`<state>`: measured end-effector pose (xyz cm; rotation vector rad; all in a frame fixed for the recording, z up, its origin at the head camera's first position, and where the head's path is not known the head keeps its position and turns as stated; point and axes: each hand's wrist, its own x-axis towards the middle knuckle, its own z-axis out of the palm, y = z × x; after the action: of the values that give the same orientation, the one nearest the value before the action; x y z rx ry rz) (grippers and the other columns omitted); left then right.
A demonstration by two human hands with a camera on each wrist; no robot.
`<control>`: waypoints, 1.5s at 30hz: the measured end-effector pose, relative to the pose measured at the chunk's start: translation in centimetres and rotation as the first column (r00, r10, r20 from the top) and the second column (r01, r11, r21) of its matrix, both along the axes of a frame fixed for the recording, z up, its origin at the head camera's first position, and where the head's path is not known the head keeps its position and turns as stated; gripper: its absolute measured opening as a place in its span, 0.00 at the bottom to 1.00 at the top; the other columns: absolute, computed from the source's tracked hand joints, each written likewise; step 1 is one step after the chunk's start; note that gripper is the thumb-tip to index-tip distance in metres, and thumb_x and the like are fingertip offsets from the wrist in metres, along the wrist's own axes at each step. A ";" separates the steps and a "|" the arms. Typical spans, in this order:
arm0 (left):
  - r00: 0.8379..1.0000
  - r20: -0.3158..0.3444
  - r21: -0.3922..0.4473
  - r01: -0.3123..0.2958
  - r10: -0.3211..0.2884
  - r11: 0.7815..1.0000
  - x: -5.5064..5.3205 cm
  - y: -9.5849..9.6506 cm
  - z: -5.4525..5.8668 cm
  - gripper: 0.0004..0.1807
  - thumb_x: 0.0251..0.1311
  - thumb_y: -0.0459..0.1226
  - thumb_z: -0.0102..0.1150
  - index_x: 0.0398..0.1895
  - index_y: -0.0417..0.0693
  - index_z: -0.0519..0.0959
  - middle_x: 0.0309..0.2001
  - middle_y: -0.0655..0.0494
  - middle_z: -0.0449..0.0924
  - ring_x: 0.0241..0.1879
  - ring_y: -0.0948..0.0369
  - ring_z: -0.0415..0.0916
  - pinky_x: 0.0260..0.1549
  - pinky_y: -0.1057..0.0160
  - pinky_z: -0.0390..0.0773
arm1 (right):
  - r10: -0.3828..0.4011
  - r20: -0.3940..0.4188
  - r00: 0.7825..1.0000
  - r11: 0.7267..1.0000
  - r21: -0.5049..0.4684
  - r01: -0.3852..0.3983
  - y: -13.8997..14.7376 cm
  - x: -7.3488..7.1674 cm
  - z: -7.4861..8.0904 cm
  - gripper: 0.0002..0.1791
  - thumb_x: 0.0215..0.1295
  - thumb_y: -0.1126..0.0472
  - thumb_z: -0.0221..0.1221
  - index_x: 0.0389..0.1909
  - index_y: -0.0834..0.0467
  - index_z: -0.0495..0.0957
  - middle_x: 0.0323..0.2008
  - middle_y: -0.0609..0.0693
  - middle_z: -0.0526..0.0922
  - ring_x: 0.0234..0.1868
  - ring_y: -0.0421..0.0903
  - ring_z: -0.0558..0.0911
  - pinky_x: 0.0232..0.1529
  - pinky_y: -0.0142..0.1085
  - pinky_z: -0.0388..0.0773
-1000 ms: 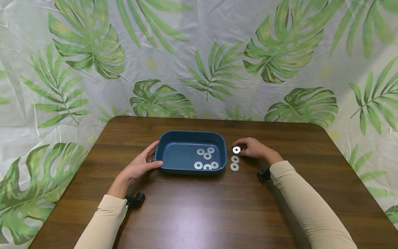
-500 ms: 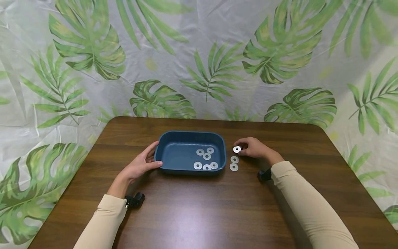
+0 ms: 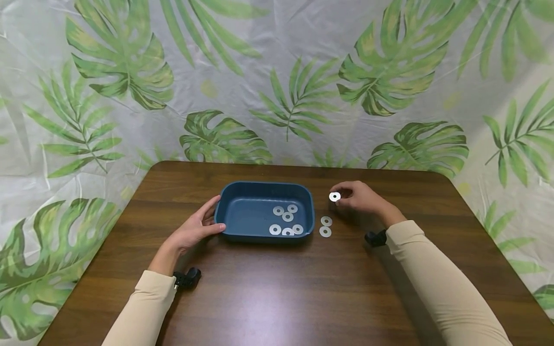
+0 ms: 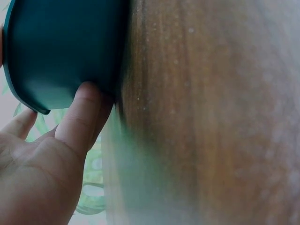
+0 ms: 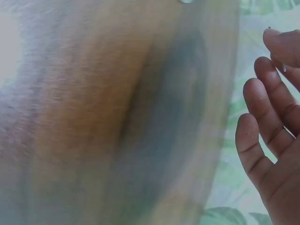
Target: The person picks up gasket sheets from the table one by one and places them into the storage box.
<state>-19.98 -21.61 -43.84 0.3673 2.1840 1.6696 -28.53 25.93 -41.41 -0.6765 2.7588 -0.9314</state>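
Observation:
My right hand point(image 3: 361, 197) pinches a flat washer point(image 3: 334, 196), bright white with a dark hole, between thumb and fingertips above the table right of the bin. In the right wrist view, the other fingers point(image 5: 262, 108) are loosely bent, and only a sliver of the washer point(image 5: 284, 68) shows. My left hand point(image 3: 196, 228) holds the left end of a blue plastic bin point(image 3: 265, 184), thumb at the near corner and fingers on the end wall. The left wrist view shows a fingertip point(image 4: 87, 91) against the bin's outer wall point(image 4: 61, 51). Several washers point(image 3: 287, 216) lie in the bin's right half.
Two more washers point(image 3: 326, 221) lie in a short column on the wooden table point(image 3: 259, 288), just right of the bin. A leaf-patterned cloth point(image 3: 303, 96) hangs behind the table. Each wrist wears a small black camera point(image 3: 188, 278).
My right hand has lifted the pinched washer and moved it back and slightly right, away from the two washers on the table. The left hand and the bin have stayed in place.

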 end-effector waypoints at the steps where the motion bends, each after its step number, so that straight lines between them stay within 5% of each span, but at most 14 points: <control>1: 1.000 0.000 0.001 0.000 0.000 1.000 0.0 0.0 0.0 0.48 0.68 0.38 0.59 0.81 0.53 0.39 0.80 0.37 0.42 0.76 0.36 0.52 0.71 0.37 0.57 | -0.003 -0.004 1.000 1.000 -0.003 0.003 0.0 0.0 0.3 0.18 0.62 0.68 0.64 0.54 0.62 0.81 0.39 0.55 0.86 0.38 0.43 0.81 0.39 0.33 0.78; 17: 1.000 0.003 -0.004 0.002 -0.002 1.000 0.1 0.1 -0.1 0.48 0.68 0.38 0.59 0.81 0.53 0.38 0.80 0.37 0.40 0.76 0.36 0.51 0.71 0.37 0.57 | -0.005 0.000 1.000 1.000 -0.010 0.005 -0.2 -0.4 2.6 0.20 0.66 0.65 0.63 0.58 0.60 0.79 0.45 0.58 0.85 0.44 0.50 0.83 0.44 0.41 0.79; 26: 1.000 0.009 -0.012 -0.004 0.004 1.000 0.1 0.0 0.0 0.48 0.68 0.38 0.59 0.81 0.54 0.39 0.80 0.37 0.41 0.76 0.36 0.51 0.71 0.37 0.58 | -0.002 0.082 0.997 0.994 -0.111 0.011 -2.1 -0.8 4.1 0.21 0.69 0.64 0.60 0.62 0.60 0.76 0.47 0.64 0.85 0.49 0.59 0.83 0.46 0.43 0.79; 34: 1.000 -0.003 -0.001 0.007 -0.007 1.000 -0.1 0.1 -0.1 0.48 0.68 0.37 0.59 0.81 0.54 0.39 0.80 0.38 0.41 0.76 0.36 0.50 0.71 0.38 0.56 | -0.036 0.166 0.985 0.990 -0.128 0.058 -3.9 -1.9 4.2 0.22 0.70 0.61 0.59 0.63 0.57 0.75 0.55 0.63 0.81 0.54 0.56 0.82 0.52 0.46 0.78; 45: 1.000 -0.017 -0.007 0.006 -0.006 1.000 -0.1 0.0 -0.1 0.47 0.69 0.37 0.58 0.81 0.53 0.39 0.80 0.36 0.42 0.76 0.35 0.50 0.71 0.37 0.57 | 0.056 0.069 0.996 0.989 -0.143 -0.046 -6.7 -2.3 4.6 0.21 0.68 0.63 0.61 0.61 0.62 0.77 0.52 0.61 0.83 0.51 0.52 0.81 0.51 0.43 0.77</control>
<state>-20.07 -21.64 -43.97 0.3878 2.1985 1.6607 -30.86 19.24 -36.84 -0.7165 2.6182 -1.1257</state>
